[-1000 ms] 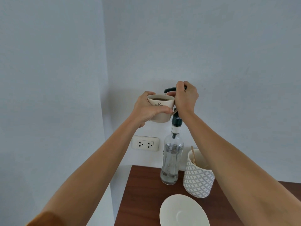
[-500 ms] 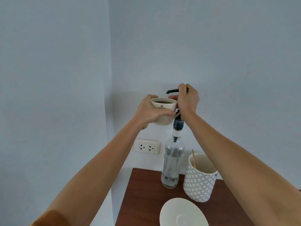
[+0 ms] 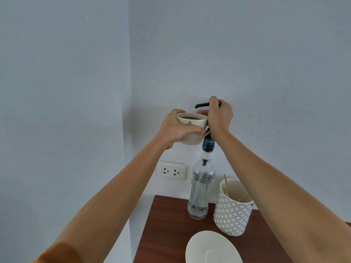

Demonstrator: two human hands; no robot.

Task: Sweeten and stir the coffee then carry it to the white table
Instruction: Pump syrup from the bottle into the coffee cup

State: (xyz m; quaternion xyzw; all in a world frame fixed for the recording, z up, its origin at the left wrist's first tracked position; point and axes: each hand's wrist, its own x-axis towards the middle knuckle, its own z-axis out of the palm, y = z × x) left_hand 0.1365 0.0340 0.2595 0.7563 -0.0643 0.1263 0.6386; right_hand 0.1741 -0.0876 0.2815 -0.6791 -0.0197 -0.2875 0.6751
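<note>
Left hand [image 3: 175, 128] wraps the cream coffee cup [image 3: 190, 128], held level in the air well above the brown table [image 3: 167, 230], its rim just under the black pump spout [image 3: 201, 105]; dark coffee shows inside. Right hand [image 3: 218, 116] is closed over the pump head of the clear syrup bottle [image 3: 201, 188], thumb touching the far right of the cup rim. Compared with a second ago, cup and pump hand keep the same relation; the pump head appears to sit slightly higher against the cup, though the view itself has tilted, so I cannot tell whether a stroke has finished. No syrup stream is visible. Judgement: sweetening is in hand, stirring and carrying not yet begun. Bottle stands at the far edge of the table, nearly drained, liquid only low down. Just right of it, a patterned white holder [image 3: 232, 213] contains wooden stir sticks [image 3: 226, 184]. Nearer, a white saucer [image 3: 212, 247] lies bare. A wall socket [image 3: 171, 170] sits on the far wall, left of the bottle.
</note>
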